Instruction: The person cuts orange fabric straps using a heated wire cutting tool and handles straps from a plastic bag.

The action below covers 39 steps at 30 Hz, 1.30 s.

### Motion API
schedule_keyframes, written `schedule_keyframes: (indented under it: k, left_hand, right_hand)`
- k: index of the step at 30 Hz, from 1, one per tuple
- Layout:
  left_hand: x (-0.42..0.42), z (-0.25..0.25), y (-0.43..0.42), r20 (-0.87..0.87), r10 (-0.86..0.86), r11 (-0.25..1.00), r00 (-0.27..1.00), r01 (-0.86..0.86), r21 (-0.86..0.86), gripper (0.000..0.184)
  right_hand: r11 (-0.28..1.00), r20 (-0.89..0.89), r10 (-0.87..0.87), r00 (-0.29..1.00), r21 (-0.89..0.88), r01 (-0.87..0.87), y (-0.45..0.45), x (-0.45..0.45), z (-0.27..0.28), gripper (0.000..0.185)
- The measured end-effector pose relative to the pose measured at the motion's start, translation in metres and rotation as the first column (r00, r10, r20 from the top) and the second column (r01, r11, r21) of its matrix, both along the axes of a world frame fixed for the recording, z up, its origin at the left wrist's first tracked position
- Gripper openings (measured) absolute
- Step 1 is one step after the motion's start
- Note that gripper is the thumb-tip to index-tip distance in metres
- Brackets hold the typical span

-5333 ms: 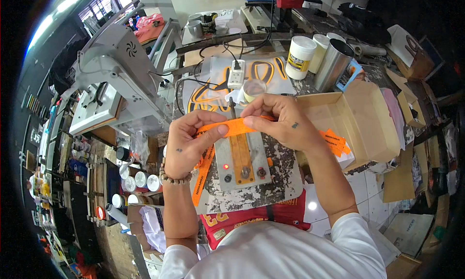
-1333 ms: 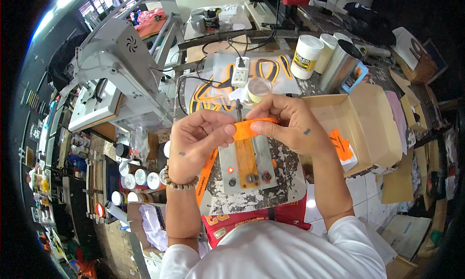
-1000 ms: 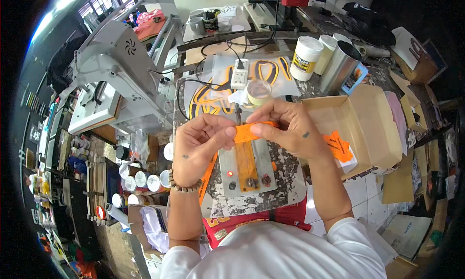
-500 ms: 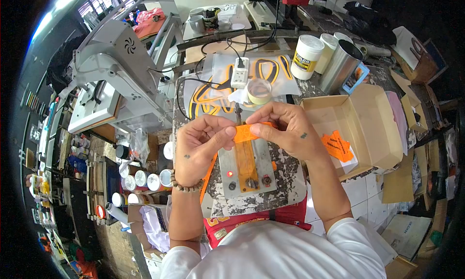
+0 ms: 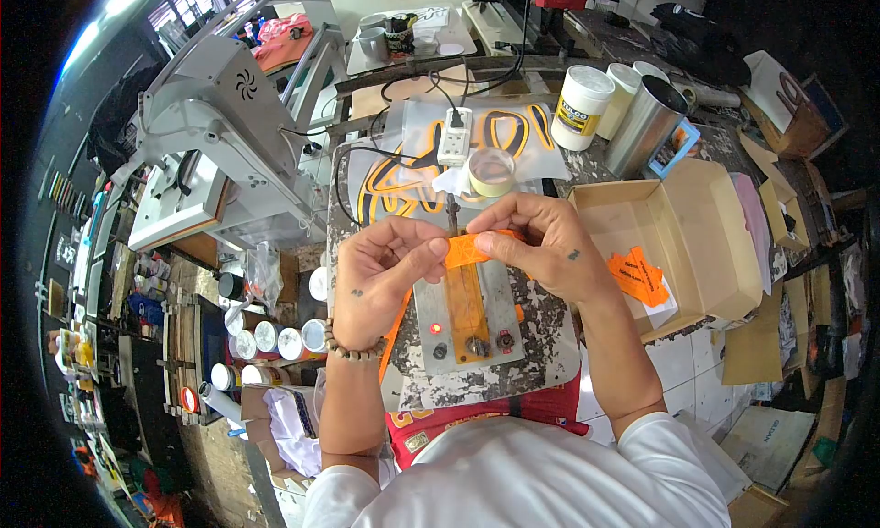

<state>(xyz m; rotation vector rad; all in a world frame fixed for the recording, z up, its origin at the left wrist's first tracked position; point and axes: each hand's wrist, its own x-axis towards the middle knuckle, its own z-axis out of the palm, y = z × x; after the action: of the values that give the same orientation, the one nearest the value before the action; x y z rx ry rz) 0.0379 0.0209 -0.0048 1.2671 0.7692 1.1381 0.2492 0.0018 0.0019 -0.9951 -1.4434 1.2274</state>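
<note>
An orange ribbon-like strip [image 5: 465, 251] with a faint line pattern is stretched between my two hands. My left hand [image 5: 380, 271] pinches its left end between thumb and fingertips. My right hand [image 5: 541, 250] grips the other end the same way, thumb on top. Just below the strip lies a grey metal box [image 5: 426, 299] with a translucent orange band [image 5: 469, 308] running down its middle. A red light [image 5: 435, 328] glows on the box, near two knobs at its lower edge. More orange strip [image 5: 395, 331] hangs down beside my left wrist.
An open cardboard box [image 5: 720, 262] at right holds orange printed pieces [image 5: 639, 278]. Beyond my hands are a tape roll [image 5: 491, 187], a power strip [image 5: 455, 143] and sheets with black-and-orange lettering. A white tub [image 5: 581, 111] and steel cup [image 5: 644, 129] stand back right; a press machine [image 5: 220, 102] stands left.
Almost nothing differs. Both hands keep their pinch on the orange strip, which has shifted very slightly to the right.
</note>
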Motion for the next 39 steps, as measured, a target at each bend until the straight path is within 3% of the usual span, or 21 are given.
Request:
schedule_keyframes:
  k: [21, 23, 27, 30, 31, 33, 34, 35, 37, 39]
  left_hand:
    - [-0.002, -0.003, 0.002, 0.001, -0.050, 0.998, 0.999, 0.050, -0.029, 0.012]
    - [-0.008, 0.000, -0.003, -0.057, -0.002, 1.000, 0.998, 0.003, 0.009, 0.012]
    - [-0.050, -0.006, -0.014, -0.146, 0.142, 0.987, 0.979, -0.129, 0.093, 0.012]
    - [-0.088, -0.037, -0.023, -0.382, 0.045, 0.999, 0.923, -0.051, -0.005, 0.012]
    - [-0.096, -0.054, -0.024, -0.386, 0.057, 0.998, 0.921, -0.066, -0.010, 0.012]
    - [-0.107, -0.077, -0.032, -0.612, -0.052, 0.998, 0.789, 0.062, -0.005, 0.010]
    - [-0.109, -0.078, -0.034, -0.726, 0.103, 0.988, 0.680, 0.018, 0.156, 0.011]
    - [-0.113, -0.080, -0.035, -0.727, 0.108, 0.989, 0.678, 0.001, 0.148, 0.011]
    - [-0.125, -0.088, -0.030, -0.697, 0.408, 0.912, 0.590, -0.220, 0.347, 0.010]
    - [-0.137, -0.098, -0.024, -0.727, 0.430, 0.903, 0.536, -0.238, 0.358, 0.015]
  right_hand:
    - [1.000, 0.055, -0.010, 0.998, 0.002, 0.010, 0.001, 0.005, -0.006, 0.018]
    - [1.000, 0.087, -0.027, 0.996, 0.001, 0.027, -0.006, 0.011, -0.004, 0.018]
    - [0.931, 0.238, -0.364, 0.900, 0.103, 0.350, -0.041, 0.046, 0.003, 0.018]
    - [0.895, 0.310, -0.435, 0.846, 0.046, 0.443, -0.059, 0.100, -0.011, 0.017]
    - [0.888, 0.337, -0.441, 0.832, 0.029, 0.459, -0.062, 0.118, -0.022, 0.017]
    - [0.882, 0.391, -0.433, 0.812, 0.001, 0.471, -0.066, 0.149, -0.045, 0.016]
    - [0.868, 0.444, -0.439, 0.782, -0.016, 0.496, -0.068, 0.160, -0.057, 0.014]
    - [0.876, 0.447, -0.422, 0.789, -0.024, 0.482, -0.071, 0.168, -0.066, 0.014]
    - [0.872, 0.479, -0.435, 0.762, 0.013, 0.490, -0.074, 0.178, -0.080, 0.014]
    - [0.883, 0.478, -0.411, 0.776, -0.005, 0.470, -0.077, 0.188, -0.091, 0.013]
